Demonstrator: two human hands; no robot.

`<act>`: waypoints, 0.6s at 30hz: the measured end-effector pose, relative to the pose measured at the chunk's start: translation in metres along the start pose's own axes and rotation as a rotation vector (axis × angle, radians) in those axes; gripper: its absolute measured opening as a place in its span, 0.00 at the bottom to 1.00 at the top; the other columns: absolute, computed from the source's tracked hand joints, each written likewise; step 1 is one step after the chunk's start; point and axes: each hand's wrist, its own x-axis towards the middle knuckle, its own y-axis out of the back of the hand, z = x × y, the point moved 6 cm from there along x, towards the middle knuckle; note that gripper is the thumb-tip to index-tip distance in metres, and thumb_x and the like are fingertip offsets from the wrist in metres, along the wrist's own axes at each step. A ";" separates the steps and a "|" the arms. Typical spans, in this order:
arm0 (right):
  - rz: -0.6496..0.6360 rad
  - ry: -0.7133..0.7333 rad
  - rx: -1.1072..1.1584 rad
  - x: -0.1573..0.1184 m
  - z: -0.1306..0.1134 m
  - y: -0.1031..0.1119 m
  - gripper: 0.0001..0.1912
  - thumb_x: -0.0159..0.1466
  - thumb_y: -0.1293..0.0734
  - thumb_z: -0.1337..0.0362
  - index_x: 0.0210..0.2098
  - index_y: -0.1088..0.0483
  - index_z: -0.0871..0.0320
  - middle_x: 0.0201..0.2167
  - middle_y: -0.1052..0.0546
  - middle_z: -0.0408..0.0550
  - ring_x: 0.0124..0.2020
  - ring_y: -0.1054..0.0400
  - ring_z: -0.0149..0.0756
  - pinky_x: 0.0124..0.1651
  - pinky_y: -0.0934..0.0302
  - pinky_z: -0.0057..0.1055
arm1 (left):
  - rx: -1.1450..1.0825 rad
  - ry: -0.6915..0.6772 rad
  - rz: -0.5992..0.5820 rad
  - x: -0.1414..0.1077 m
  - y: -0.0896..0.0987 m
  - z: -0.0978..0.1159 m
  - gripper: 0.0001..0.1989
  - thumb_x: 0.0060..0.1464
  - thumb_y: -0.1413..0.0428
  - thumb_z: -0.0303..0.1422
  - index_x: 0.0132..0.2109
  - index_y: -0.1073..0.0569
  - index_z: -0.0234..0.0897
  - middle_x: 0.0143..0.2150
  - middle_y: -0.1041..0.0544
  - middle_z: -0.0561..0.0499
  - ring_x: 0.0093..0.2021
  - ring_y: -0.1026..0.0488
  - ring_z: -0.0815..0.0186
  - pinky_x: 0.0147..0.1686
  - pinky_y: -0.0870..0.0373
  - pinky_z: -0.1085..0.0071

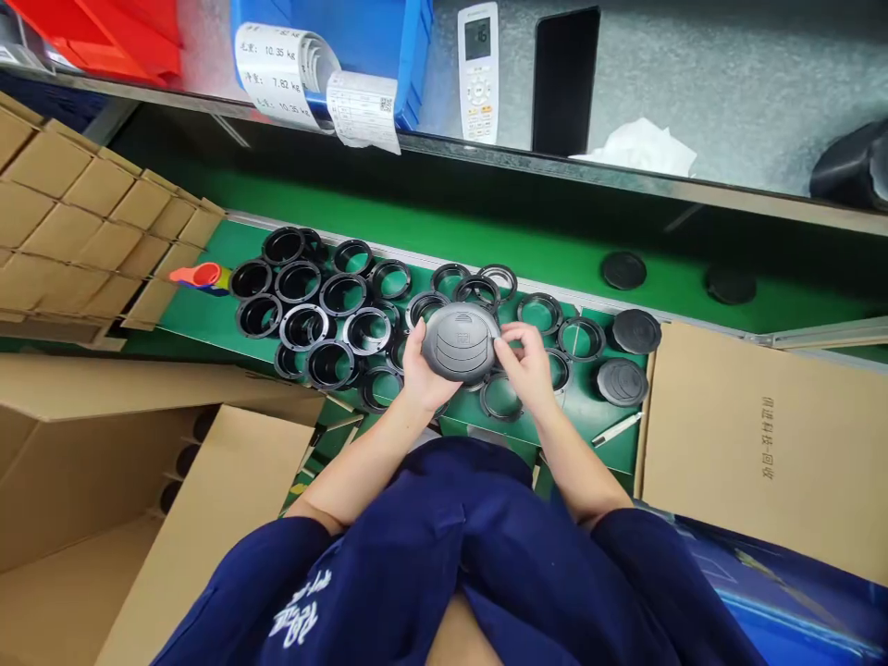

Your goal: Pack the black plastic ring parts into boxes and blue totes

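A round black plastic cap (462,356) with curved lines and a small marking on its face is held over the middle of the green bench, face up. My left hand (425,377) is wrapped round its left and lower edge. On the other side my right hand (528,368) pinches the cap's right rim with thumb and fingertips. Beneath and around both hands lie black plastic rings (500,396). More black rings (345,294) stand grouped to the left.
Black round caps (622,381) and a pen-like tool (616,429) lie at right beside a cardboard box (763,444). Cardboard dividers (104,203) and an open carton (83,481) are at left. The overhead shelf carries a blue bin (413,65), remote (478,74) and dark phone (565,83).
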 end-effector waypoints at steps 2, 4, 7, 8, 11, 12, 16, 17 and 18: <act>0.062 0.111 -0.040 0.000 -0.013 0.009 0.21 0.68 0.33 0.46 0.52 0.30 0.53 0.59 0.32 0.57 0.60 0.34 0.45 0.55 0.29 0.42 | 0.027 0.008 -0.014 -0.010 0.000 -0.004 0.27 0.66 0.52 0.50 0.55 0.23 0.32 0.55 0.20 0.40 0.63 0.28 0.49 0.65 0.34 0.51; 0.004 0.182 -0.046 -0.004 -0.025 0.003 0.30 0.67 0.33 0.46 0.64 0.37 0.51 0.66 0.36 0.58 0.65 0.37 0.46 0.62 0.33 0.45 | 0.051 -0.008 -0.006 -0.018 -0.001 -0.010 0.26 0.66 0.52 0.49 0.55 0.23 0.32 0.55 0.19 0.41 0.62 0.27 0.51 0.65 0.33 0.54; -0.077 0.188 -0.087 -0.013 -0.033 -0.013 0.32 0.71 0.37 0.47 0.69 0.40 0.51 0.67 0.34 0.55 0.66 0.37 0.47 0.69 0.40 0.48 | 0.065 -0.033 0.025 -0.027 0.000 -0.018 0.25 0.67 0.52 0.47 0.54 0.22 0.31 0.52 0.18 0.41 0.58 0.24 0.54 0.64 0.31 0.58; -0.071 0.182 -0.100 -0.016 -0.034 -0.017 0.29 0.73 0.41 0.48 0.69 0.39 0.51 0.65 0.31 0.54 0.66 0.37 0.46 0.70 0.41 0.47 | 0.062 -0.037 0.028 -0.029 0.000 -0.020 0.25 0.67 0.52 0.46 0.53 0.22 0.31 0.52 0.18 0.41 0.57 0.23 0.54 0.63 0.31 0.58; -0.024 0.237 -0.139 -0.024 -0.037 -0.017 0.26 0.76 0.47 0.51 0.67 0.35 0.51 0.64 0.30 0.52 0.66 0.37 0.43 0.71 0.42 0.47 | 0.038 -0.033 0.018 -0.037 -0.002 -0.023 0.26 0.67 0.52 0.47 0.55 0.22 0.31 0.51 0.18 0.41 0.57 0.23 0.54 0.63 0.31 0.58; -0.014 0.280 -0.168 -0.025 -0.039 -0.014 0.25 0.75 0.46 0.51 0.66 0.33 0.50 0.65 0.31 0.52 0.67 0.38 0.43 0.71 0.43 0.48 | 0.029 -0.022 0.012 -0.040 -0.002 -0.023 0.26 0.67 0.51 0.47 0.57 0.23 0.31 0.52 0.18 0.40 0.58 0.24 0.54 0.63 0.31 0.58; -0.029 0.440 -0.324 -0.026 -0.044 -0.004 0.20 0.72 0.40 0.47 0.52 0.21 0.46 0.66 0.34 0.48 0.71 0.47 0.51 0.73 0.49 0.57 | 0.026 0.012 -0.007 -0.048 -0.006 -0.022 0.26 0.67 0.52 0.49 0.54 0.22 0.32 0.51 0.18 0.41 0.57 0.23 0.54 0.62 0.30 0.55; -0.047 0.462 -0.343 -0.025 -0.044 -0.002 0.20 0.73 0.40 0.47 0.49 0.20 0.46 0.66 0.33 0.47 0.71 0.48 0.52 0.73 0.51 0.58 | 0.038 0.007 -0.013 -0.050 -0.006 -0.022 0.26 0.68 0.52 0.50 0.52 0.22 0.33 0.49 0.18 0.41 0.56 0.23 0.53 0.61 0.29 0.54; -0.069 0.474 -0.352 -0.024 -0.043 -0.002 0.22 0.73 0.42 0.47 0.47 0.19 0.47 0.66 0.33 0.47 0.71 0.49 0.51 0.74 0.52 0.58 | 0.054 0.002 -0.020 -0.050 -0.006 -0.022 0.25 0.68 0.52 0.50 0.50 0.22 0.33 0.48 0.17 0.41 0.55 0.22 0.53 0.61 0.29 0.53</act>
